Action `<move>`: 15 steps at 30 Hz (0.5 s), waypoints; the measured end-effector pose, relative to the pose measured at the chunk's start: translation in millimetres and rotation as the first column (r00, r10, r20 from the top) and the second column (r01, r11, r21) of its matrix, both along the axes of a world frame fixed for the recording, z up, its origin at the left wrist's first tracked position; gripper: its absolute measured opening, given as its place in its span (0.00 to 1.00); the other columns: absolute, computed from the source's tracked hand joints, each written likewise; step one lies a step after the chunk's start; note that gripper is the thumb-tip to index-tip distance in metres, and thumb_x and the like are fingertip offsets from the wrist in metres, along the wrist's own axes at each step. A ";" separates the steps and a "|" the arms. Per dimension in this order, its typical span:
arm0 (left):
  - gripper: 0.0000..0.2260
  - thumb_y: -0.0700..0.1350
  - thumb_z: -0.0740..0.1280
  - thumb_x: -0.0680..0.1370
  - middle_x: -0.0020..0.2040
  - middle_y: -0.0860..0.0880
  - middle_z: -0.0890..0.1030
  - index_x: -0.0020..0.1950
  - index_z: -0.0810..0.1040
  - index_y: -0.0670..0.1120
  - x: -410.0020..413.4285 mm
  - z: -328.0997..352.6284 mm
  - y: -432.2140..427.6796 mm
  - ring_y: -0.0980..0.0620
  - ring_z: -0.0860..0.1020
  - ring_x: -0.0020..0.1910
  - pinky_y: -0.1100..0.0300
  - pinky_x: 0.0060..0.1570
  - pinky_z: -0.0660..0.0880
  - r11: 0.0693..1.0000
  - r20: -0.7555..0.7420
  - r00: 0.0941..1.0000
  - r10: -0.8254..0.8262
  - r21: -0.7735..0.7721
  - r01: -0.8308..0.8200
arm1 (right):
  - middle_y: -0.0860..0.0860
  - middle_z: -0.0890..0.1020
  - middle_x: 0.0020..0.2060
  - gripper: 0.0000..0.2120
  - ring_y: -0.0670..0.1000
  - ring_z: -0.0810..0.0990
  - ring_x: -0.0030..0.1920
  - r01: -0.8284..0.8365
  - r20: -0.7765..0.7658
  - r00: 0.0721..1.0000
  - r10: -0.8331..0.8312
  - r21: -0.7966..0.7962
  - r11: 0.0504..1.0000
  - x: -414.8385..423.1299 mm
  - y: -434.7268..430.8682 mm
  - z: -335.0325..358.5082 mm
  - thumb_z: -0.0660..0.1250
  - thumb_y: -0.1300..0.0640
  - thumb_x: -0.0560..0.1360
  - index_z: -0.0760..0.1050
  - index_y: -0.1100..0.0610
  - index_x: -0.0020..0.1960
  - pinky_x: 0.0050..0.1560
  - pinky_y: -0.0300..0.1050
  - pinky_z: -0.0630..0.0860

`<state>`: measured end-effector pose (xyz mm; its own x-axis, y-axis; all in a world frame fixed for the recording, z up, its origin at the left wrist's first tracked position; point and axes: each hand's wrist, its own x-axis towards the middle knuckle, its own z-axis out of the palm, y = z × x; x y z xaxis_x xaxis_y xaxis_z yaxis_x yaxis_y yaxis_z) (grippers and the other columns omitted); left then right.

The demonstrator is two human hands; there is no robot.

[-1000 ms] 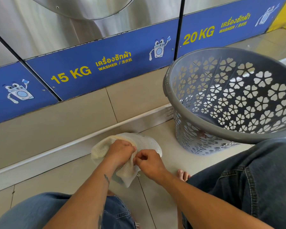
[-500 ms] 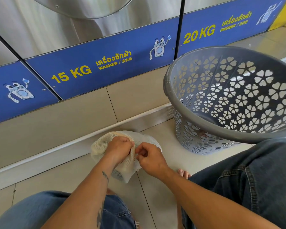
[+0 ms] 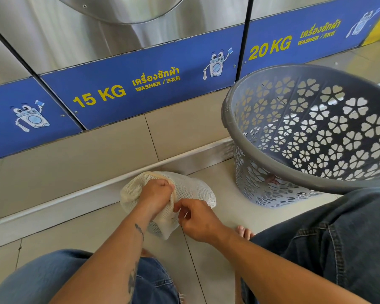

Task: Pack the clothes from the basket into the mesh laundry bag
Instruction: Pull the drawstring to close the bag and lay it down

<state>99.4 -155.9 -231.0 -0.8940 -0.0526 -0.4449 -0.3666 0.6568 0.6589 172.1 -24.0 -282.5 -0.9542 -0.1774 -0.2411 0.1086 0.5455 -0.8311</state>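
Note:
A bulging white mesh laundry bag (image 3: 195,189) lies on the tiled floor in front of me. My left hand (image 3: 156,196) clamps the bag's gathered edge from above. My right hand (image 3: 198,220) pinches the same edge at the bag's near right side, fingertips touching the mesh. A grey plastic basket (image 3: 272,170) with flower-shaped holes stands to the right, tilted toward me; I see no clothes inside it. What fills the bag is hidden by the mesh.
Steel washers with blue 15 KG (image 3: 99,97) and 20 KG (image 3: 270,48) labels stand ahead on a tiled step (image 3: 75,159). My denim-clad knees (image 3: 338,249) flank the bag, and bare toes (image 3: 245,232) show beside my right wrist.
The bag has been drawn slightly away from me and its lower part has bunched up. My right hand shifted from beside the left hand to just below it on the edge.

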 end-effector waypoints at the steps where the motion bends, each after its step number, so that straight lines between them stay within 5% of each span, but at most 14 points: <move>1: 0.16 0.45 0.65 0.77 0.28 0.50 0.73 0.29 0.70 0.47 0.7 0.0 0.2 0.50 0.70 0.30 0.59 0.32 0.65 1.000 -0.006 1.000 0.002 -0.007 -0.002 | 0.46 0.83 0.48 0.16 0.47 0.80 0.46 -0.033 0.024 0.999 0.032 0.015 0.999 -0.5 0.6 0.7 0.66 0.63 0.73 0.81 0.48 0.56 0.47 0.45 0.81; 3: 0.17 0.45 0.63 0.78 0.27 0.50 0.72 0.28 0.68 0.48 1.5 -0.1 0.8 0.50 0.69 0.29 0.58 0.33 0.64 1.000 -0.014 1.000 0.004 -0.006 -0.004 | 0.47 0.83 0.48 0.16 0.48 0.80 0.47 -0.021 0.064 0.998 0.022 -0.008 1.000 -0.6 1.1 -0.2 0.67 0.65 0.71 0.79 0.50 0.56 0.47 0.45 0.81; 7: 0.17 0.47 0.60 0.80 0.28 0.50 0.70 0.31 0.65 0.48 -1.1 0.2 3.0 0.49 0.68 0.30 0.57 0.34 0.64 0.999 -0.028 0.999 0.034 0.001 -0.034 | 0.53 0.83 0.46 0.12 0.49 0.80 0.42 0.258 0.231 0.950 -0.211 -0.197 0.946 1.6 -4.4 -1.5 0.67 0.64 0.74 0.74 0.51 0.55 0.41 0.45 0.80; 12: 0.16 0.48 0.59 0.81 0.30 0.49 0.69 0.33 0.65 0.48 -2.1 -4.1 2.3 0.50 0.67 0.31 0.56 0.33 0.64 1.000 -0.029 0.999 0.015 0.020 -0.015 | 0.49 0.82 0.42 0.04 0.49 0.80 0.42 0.308 0.327 0.917 -0.229 -0.212 0.928 0.9 -12.1 -11.7 0.67 0.57 0.78 0.80 0.54 0.50 0.50 0.51 0.81; 15: 0.16 0.48 0.59 0.82 0.30 0.49 0.69 0.34 0.66 0.48 -3.5 -4.4 1.9 0.51 0.67 0.30 0.57 0.32 0.64 0.999 -0.037 0.999 -0.013 0.029 0.014 | 0.51 0.82 0.40 0.07 0.49 0.79 0.40 0.369 0.407 0.881 -0.242 -0.269 0.890 -0.5 -10.2 -9.6 0.67 0.57 0.79 0.81 0.59 0.50 0.42 0.46 0.81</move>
<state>95.9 -154.0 -235.4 -0.9104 -0.0285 -0.4128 -0.3332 0.6419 0.6906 171.6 -34.2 -292.1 -0.8340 -0.0201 -0.5514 0.5440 0.1378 -0.8277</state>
